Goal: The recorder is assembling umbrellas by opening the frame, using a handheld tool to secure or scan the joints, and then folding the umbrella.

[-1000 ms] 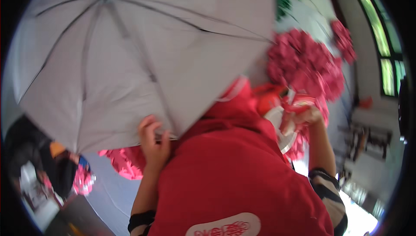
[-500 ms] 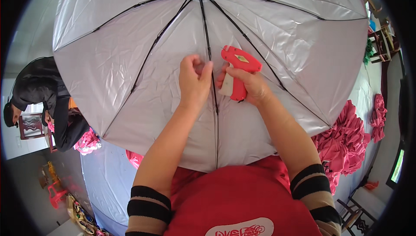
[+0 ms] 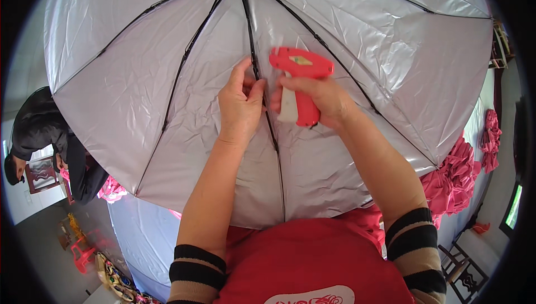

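umbrella rib (image 3: pixel 254 63) pinched by left hand (image 3: pixel 240 105), beside right hand's (image 3: pixel 318 100) tagging gun (image 3: pixel 298 83).

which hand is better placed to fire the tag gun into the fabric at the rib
Right. The right hand already grips the red tag gun with its tip beside the rib; the left hand is busy pinching fabric there.
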A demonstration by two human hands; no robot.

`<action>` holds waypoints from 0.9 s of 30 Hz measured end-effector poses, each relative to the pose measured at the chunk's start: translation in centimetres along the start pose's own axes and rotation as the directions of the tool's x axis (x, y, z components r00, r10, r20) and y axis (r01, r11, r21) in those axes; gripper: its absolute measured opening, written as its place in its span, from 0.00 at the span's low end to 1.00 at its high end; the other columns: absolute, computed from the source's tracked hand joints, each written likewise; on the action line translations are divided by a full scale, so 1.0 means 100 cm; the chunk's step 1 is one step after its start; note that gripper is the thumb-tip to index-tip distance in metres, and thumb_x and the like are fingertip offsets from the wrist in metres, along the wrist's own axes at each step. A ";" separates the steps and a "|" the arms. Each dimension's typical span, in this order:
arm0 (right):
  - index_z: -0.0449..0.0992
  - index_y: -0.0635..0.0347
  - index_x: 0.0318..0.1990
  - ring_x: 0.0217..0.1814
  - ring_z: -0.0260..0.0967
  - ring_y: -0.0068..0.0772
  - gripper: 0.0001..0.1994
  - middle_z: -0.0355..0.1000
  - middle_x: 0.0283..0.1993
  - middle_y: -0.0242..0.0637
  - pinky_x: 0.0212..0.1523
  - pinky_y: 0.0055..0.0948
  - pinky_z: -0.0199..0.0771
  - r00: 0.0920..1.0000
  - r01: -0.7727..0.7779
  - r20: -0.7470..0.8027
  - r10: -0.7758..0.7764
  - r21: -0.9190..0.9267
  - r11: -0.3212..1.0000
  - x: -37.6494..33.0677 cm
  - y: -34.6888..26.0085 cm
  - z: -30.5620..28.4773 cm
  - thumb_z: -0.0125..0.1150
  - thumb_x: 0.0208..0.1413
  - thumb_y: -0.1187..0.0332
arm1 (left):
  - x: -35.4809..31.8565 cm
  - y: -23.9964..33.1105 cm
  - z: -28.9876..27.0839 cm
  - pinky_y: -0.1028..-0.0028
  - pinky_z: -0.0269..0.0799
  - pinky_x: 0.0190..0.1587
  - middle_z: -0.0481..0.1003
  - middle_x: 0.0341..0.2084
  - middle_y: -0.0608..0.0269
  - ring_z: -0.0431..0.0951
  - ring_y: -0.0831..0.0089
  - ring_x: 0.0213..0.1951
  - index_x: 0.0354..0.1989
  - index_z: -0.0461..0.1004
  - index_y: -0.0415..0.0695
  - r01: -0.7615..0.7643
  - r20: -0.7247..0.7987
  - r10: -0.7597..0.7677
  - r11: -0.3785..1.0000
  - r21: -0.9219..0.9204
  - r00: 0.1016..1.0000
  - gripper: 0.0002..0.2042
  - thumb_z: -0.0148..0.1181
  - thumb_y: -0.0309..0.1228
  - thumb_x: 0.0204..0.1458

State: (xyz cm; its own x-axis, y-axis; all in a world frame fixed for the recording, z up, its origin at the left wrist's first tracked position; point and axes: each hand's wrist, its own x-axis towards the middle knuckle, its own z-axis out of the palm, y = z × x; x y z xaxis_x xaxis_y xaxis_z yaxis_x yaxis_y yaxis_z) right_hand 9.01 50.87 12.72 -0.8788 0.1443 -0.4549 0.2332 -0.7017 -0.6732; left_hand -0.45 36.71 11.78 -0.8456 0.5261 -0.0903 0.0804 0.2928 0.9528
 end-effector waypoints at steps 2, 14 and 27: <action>0.72 0.63 0.42 0.34 0.76 0.37 0.12 0.75 0.33 0.41 0.38 0.38 0.79 1.000 0.020 0.001 -0.020 0.057 0.998 0.009 -0.007 0.002 0.63 0.52 0.67 | -0.001 0.002 0.000 0.77 0.71 0.21 0.71 0.23 0.66 0.70 0.81 0.21 0.56 0.67 0.43 -0.007 -0.002 0.007 1.000 0.012 1.000 0.21 0.57 0.19 0.52; 0.74 0.63 0.40 0.34 0.77 0.38 0.11 0.77 0.33 0.43 0.36 0.36 0.80 0.994 -0.058 0.090 0.063 -0.052 0.997 0.010 -0.010 -0.005 0.63 0.52 0.68 | -0.002 0.000 0.002 0.79 0.71 0.21 0.71 0.23 0.67 0.70 0.82 0.22 0.56 0.67 0.43 -0.021 -0.017 0.021 1.000 0.006 1.000 0.21 0.57 0.20 0.52; 0.74 0.64 0.40 0.35 0.78 0.40 0.09 0.77 0.34 0.44 0.37 0.37 0.81 0.964 -0.155 0.218 0.151 0.001 0.988 0.017 -0.018 -0.018 0.60 0.54 0.69 | -0.005 0.005 0.004 0.80 0.69 0.19 0.68 0.22 0.69 0.69 0.84 0.20 0.55 0.68 0.46 -0.034 -0.039 0.034 0.999 0.019 0.999 0.20 0.56 0.18 0.52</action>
State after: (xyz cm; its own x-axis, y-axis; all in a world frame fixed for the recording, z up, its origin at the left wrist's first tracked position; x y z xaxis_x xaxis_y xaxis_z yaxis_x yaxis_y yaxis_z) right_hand 7.82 53.67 12.11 -0.9027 -0.1193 -0.4133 0.3664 -0.7166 -0.5935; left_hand 0.22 36.91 12.24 -0.8623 0.5043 -0.0462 0.1185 0.2897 0.9497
